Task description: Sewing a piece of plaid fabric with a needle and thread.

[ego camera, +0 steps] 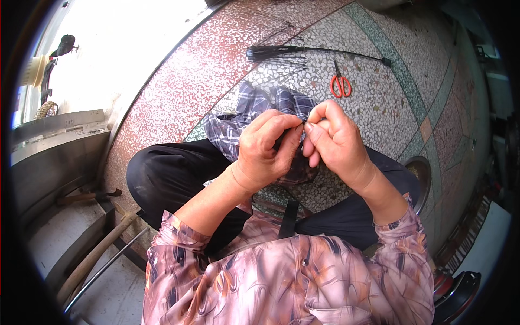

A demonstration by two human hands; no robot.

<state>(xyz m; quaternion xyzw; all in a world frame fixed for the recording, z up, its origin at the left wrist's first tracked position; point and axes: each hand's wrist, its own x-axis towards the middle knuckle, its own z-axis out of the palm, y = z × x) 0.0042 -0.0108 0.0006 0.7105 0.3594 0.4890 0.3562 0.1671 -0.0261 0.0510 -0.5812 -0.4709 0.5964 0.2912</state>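
My left hand (pixel 268 146) and my right hand (pixel 337 140) meet fingertip to fingertip above the floor between my knees. Both pinch something tiny and dark, too small to make out. Beneath them lies a bunched dark plaid cloth (pixel 252 105) with white lines, partly hidden by my hands. Scissors with red handles (pixel 340 86) rest on the terrazzo floor beyond my right hand, blades pointing away. Farther off is a folded umbrella frame (pixel 274 51) with a thin shaft and bare ribs, its cover not on it.
On the left stand a metal cabinet (pixel 57 150), a hatchet (pixel 87 196), a wooden pole (pixel 97 252) and a metal rod (pixel 105 270). A round pan (pixel 426 174) sits beside my right knee. A slatted rack (pixel 467 231) is at the far right.
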